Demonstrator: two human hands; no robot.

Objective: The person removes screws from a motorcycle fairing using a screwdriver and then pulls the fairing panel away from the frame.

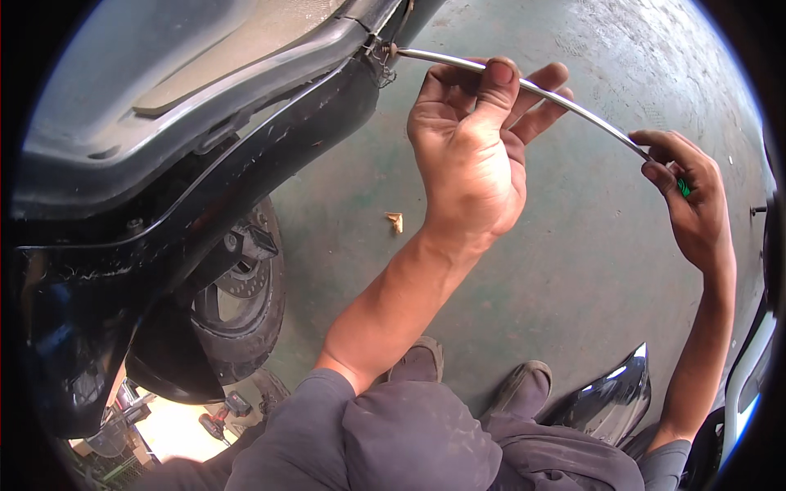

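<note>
A long screwdriver [602,123] with a thin metal shaft and a bit of green at its handle reaches from right to left across the upper view. My right hand [700,200] is closed around its handle, mostly hiding it. My left hand [471,159] holds the shaft near the far end, thumb on top and some fingers stretched past it. The tip meets a small brownish fastener [393,50] at the end of a scooter's black lower panel [315,127]. Frayed, thin strands hang around that corner. Whether the tip sits in the fastener is too small to tell.
Left of me stands the scooter with its beige floor mat [246,61] and a wheel [246,307]. A red and black power drill [217,422] lies at lower left. A glossy black panel [610,394] rests beside my right foot. One small yellowish scrap [395,221] is on the floor.
</note>
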